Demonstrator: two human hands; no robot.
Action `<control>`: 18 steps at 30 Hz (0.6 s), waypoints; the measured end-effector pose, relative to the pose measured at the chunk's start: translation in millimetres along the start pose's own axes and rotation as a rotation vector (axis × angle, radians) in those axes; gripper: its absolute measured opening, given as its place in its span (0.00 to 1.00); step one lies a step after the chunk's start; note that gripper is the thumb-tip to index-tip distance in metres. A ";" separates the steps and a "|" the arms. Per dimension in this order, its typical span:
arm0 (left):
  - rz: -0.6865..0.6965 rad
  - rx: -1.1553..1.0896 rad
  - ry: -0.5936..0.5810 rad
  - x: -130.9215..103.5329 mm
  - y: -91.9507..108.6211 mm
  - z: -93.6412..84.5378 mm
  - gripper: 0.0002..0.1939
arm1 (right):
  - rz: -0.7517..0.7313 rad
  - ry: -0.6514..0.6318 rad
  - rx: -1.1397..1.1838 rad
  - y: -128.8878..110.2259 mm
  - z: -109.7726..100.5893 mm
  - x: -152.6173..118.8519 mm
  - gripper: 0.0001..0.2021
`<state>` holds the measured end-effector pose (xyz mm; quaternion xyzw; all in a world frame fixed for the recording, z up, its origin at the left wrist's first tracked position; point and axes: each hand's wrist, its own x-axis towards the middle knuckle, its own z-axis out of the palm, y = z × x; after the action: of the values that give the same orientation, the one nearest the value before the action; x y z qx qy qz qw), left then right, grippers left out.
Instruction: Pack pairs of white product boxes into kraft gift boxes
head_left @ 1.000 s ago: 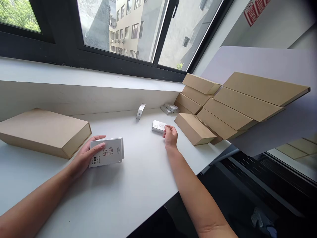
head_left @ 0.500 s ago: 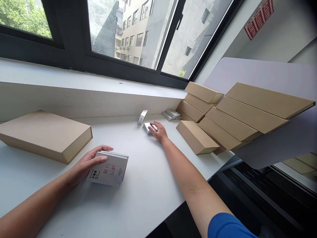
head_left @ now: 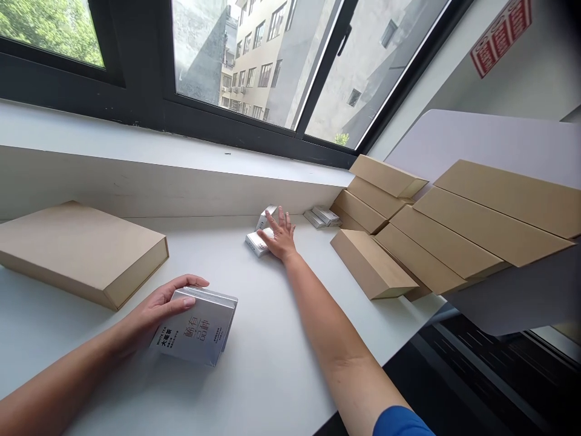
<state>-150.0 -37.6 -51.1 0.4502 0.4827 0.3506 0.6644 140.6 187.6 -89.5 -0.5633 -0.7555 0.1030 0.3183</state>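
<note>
Silver boxes [head_left: 195, 327] printed with red and black characters stand together on the table, and my left hand [head_left: 166, 306] grips them at their upper left, thumb on the front face. Farther back, my right hand [head_left: 279, 236] is stretched out with its fingers spread. Beside its thumb lies a flat silver box [head_left: 256, 242], partly covered by the hand. Just behind that, another silver box [head_left: 265, 219] stands tilted, partly hidden by the fingers. Whether the right fingertips touch it I cannot tell.
A large beige box [head_left: 82, 248] lies at the left of the white table [head_left: 258, 375]. Several small silver boxes [head_left: 322, 217] lie near the wall at the back. Several brown boxes [head_left: 436, 242] are stacked at the right. A windowsill [head_left: 181, 151] runs behind.
The flat silver box has moved left, close to the foot of the tilted one. My right hand has shifted back from over it and its fingers have spread. My left hand keeps its grip.
</note>
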 end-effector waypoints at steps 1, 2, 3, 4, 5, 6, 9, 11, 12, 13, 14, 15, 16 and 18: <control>0.002 -0.005 -0.011 0.3 -0.3 -0.6 0.29 | 0.000 0.007 -0.007 -1.6 -0.4 -0.6 0.38; 0.004 -0.010 -0.024 0.7 -0.7 -1.2 0.28 | 0.000 0.037 0.008 -1.8 -1.4 -1.9 0.35; 0.004 -0.012 -0.035 1.0 -1.0 -1.8 0.27 | 0.000 0.081 0.039 -0.5 -2.8 -3.5 0.33; 0.002 -0.011 -0.044 1.3 -1.4 -2.4 0.26 | 0.008 0.130 0.076 2.0 -4.6 -5.4 0.32; 0.000 -0.007 -0.049 1.5 -1.7 -2.8 0.26 | 0.032 0.175 0.116 5.5 -6.5 -7.3 0.31; 0.001 -0.001 -0.048 1.7 -1.9 -3.1 0.26 | 0.078 0.212 0.161 9.5 -8.5 -9.0 0.31; 0.013 0.005 -0.033 2.1 -2.3 -3.3 0.26 | 0.283 0.338 0.283 20.8 -13.6 -12.0 0.34; 0.011 0.006 -0.031 2.3 -2.5 -3.1 0.26 | 0.319 0.420 0.309 24.7 -15.1 -11.6 0.39; 0.007 0.010 -0.031 2.4 -2.4 -3.0 0.26 | 0.300 0.423 0.303 25.3 -15.1 -10.7 0.40; 0.004 0.015 -0.030 2.5 -2.4 -2.8 0.26 | 0.271 0.386 0.285 25.2 -14.4 -9.4 0.40; 0.004 0.020 -0.028 2.6 -2.4 -2.7 0.26 | 0.246 0.312 0.265 24.7 -13.2 -7.9 0.39; 0.007 0.023 -0.025 2.6 -2.3 -2.5 0.26 | 0.229 0.220 0.247 24.0 -11.7 -6.1 0.37; 0.009 0.024 -0.023 2.6 -2.3 -2.3 0.25 | 0.220 0.131 0.231 23.2 -10.1 -4.2 0.34; 0.009 0.020 -0.028 2.5 -2.2 -2.0 0.25 | 0.196 0.019 0.212 22.1 -6.9 -0.6 0.28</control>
<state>-151.1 -35.6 -54.2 0.4636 0.4750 0.3424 0.6650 162.2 193.3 -95.8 -0.5985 -0.6788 0.2073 0.3717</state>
